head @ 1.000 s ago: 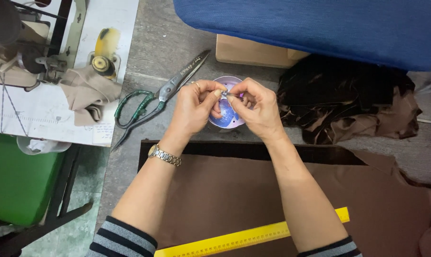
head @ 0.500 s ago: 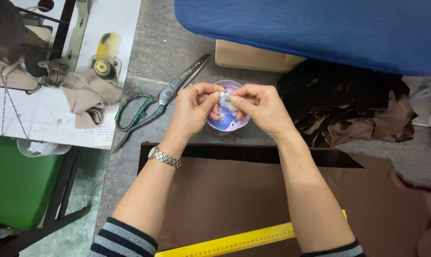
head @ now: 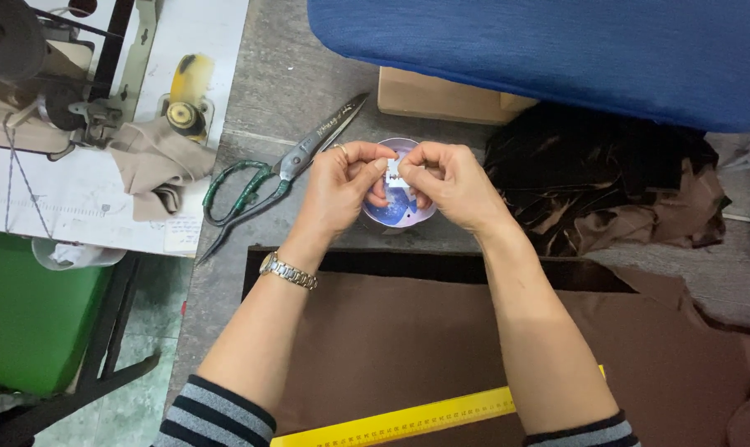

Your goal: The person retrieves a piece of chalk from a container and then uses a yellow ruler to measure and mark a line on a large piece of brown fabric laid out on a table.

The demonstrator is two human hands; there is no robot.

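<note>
Both my hands, left hand (head: 342,186) and right hand (head: 445,182), pinch a small white piece (head: 394,175) over the blue dish (head: 391,217); a slack pinch could let it fall there

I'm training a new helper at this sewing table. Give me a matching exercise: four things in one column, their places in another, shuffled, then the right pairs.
Things:
1. scissors
2. yellow ruler
3. small white piece
4. wristwatch

Places:
A. pinched between the fingertips of both hands
B. on the brown cloth, at the bottom edge
C. on the left hand's wrist
D. on the grey table, left of the hands

Pairs: 1-D, 2-B, 3-A, 4-C
</note>
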